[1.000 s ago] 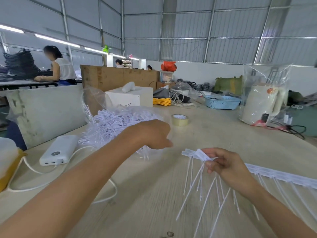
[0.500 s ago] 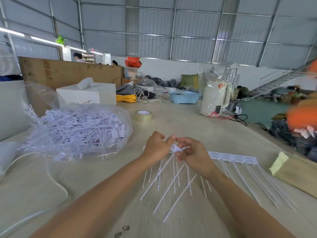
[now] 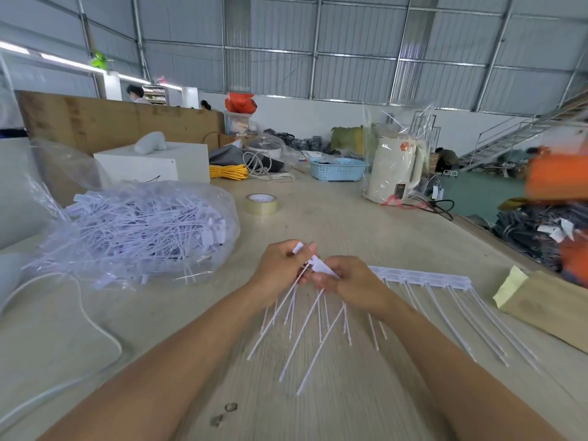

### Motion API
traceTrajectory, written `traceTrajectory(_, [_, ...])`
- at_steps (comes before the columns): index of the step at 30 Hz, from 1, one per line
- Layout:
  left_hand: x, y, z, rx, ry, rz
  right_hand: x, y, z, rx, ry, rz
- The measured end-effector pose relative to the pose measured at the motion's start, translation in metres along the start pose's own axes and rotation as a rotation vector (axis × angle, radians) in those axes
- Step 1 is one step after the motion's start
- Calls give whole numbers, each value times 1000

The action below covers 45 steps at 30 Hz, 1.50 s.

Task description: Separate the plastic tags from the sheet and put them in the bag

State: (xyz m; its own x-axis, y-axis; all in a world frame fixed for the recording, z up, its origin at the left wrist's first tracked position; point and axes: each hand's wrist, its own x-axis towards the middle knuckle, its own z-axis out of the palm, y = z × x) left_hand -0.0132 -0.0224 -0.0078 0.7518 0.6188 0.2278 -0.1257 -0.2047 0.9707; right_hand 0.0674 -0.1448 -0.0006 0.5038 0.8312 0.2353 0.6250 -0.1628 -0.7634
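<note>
Now the table (image 3: 334, 218) fills the view much as it did half a second ago, with the clear bag (image 3: 136, 230) of loose tags bulging at the left, well apart from the hands. Since then the sheet (image 3: 423, 276) has kept its place, lying flat to the right with its stems trailing toward the person. The right hand (image 3: 353, 283) pinches the sheet's near end, as before. The left hand (image 3: 281, 268) has lifted slightly, its fingers closed on one tag (image 3: 299, 248), whose head now sticks up above them.
</note>
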Motion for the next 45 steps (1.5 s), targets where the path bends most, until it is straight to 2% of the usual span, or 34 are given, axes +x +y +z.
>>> traceTrajectory(7, [-2, 2, 0, 82, -88, 11, -3, -4, -4, 55, -13, -44])
traceTrajectory(11, [0, 7, 4, 140, -33, 50, 1, -4, 0, 42, 100, -27])
traceTrajectory(15, [4, 9, 5, 152, 2, 74, 6, -4, 1, -139, 189, -72])
traceTrajectory(21, [6, 10, 4, 218, 13, 93, 1, -14, 1, -391, 212, -132])
traceTrajectory(22, [7, 10, 3, 277, 40, 94, -2, -18, 0, -424, 204, -160])
traceTrajectory(24, [13, 9, -10, 443, 157, 63, -9, -32, 1, -463, 202, -336])
traceTrajectory(26, [17, 7, -31, 499, 277, 34, -14, -53, 9, -325, 245, -523])
traceTrajectory(27, [17, 8, -37, 482, 263, 38, -12, -60, 12, -204, 260, -543])
traceTrajectory(30, [11, 11, -29, 228, 118, 28, -6, -60, 14, 40, 167, -443])
traceTrajectory(32, [7, 12, -15, 58, 43, 17, -6, -43, 4, 82, 67, -342])
traceTrajectory(34, [6, 14, -6, -66, -50, -31, -7, -27, -10, 100, 86, -265])
traceTrajectory(36, [4, 15, -5, -166, -129, -122, -3, -17, -20, 215, 183, -182])
traceTrajectory(39, [3, 17, -5, -195, -174, -195, 4, -13, -23, 278, 253, -77])
traceTrajectory(43, [3, 21, -6, -164, -126, -212, 1, -14, -15, 218, 90, -85])
traceTrajectory(45, [3, 20, -7, -89, -121, -186, 1, -14, -14, 268, 5, -31])
